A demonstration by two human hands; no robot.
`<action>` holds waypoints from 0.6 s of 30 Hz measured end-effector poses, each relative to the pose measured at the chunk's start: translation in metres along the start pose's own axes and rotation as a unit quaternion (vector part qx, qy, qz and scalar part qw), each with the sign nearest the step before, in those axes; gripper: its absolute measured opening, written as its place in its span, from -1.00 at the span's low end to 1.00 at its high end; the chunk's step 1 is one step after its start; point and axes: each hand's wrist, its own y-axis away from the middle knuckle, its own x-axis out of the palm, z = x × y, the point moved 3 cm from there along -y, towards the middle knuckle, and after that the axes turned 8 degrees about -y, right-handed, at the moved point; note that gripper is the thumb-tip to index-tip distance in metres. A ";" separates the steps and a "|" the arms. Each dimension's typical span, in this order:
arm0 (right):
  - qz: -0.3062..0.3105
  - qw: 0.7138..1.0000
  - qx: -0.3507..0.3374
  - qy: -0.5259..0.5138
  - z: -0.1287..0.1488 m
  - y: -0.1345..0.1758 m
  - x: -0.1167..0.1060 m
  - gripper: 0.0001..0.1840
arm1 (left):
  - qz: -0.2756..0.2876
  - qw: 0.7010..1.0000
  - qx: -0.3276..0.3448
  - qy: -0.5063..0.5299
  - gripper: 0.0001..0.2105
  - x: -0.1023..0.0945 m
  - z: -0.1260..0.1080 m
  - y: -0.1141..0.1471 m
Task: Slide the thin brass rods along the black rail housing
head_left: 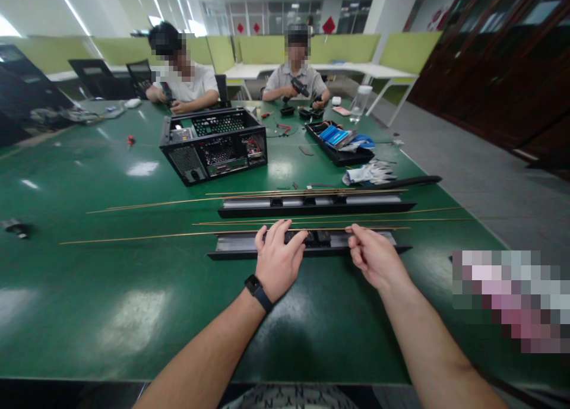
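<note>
In front of me lies a long black channel [236,250] with a silvery inner face and small black blocks [324,238] in it. My left hand [279,260], wearing a dark wristband, rests over the channel with its fingers spread, touching it near the blocks. My right hand [374,251] is closed in a pinch on a thin brass-coloured rod [133,238] running along the channel's far edge. Behind it are more thin rods [427,214]. A second similar channel [249,210] lies parallel farther away, with rods along its far side.
An open computer case [214,145] stands beyond the channels on the green table [111,302]. To its right are a black tray [345,157] with blue items, white gloves [369,173] and a clear bottle [360,104]. Two people sit across, one holding a power drill [299,87].
</note>
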 end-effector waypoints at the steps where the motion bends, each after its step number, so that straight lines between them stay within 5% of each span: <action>1: -0.001 1.000 -0.001 -0.003 0.000 0.000 0.000 -0.69 | 0.000 1.000 -0.001 -0.001 -0.73 0.000 0.000 0.000; 9: -0.030 0.999 -0.012 -0.033 0.002 -0.001 -0.003 -0.82 | 0.003 1.000 0.001 -0.003 -0.73 0.001 0.001 0.000; 18: -0.006 1.000 -0.001 0.009 0.000 0.001 0.000 -0.71 | 0.000 1.000 0.000 -0.004 -0.74 0.001 0.001 0.001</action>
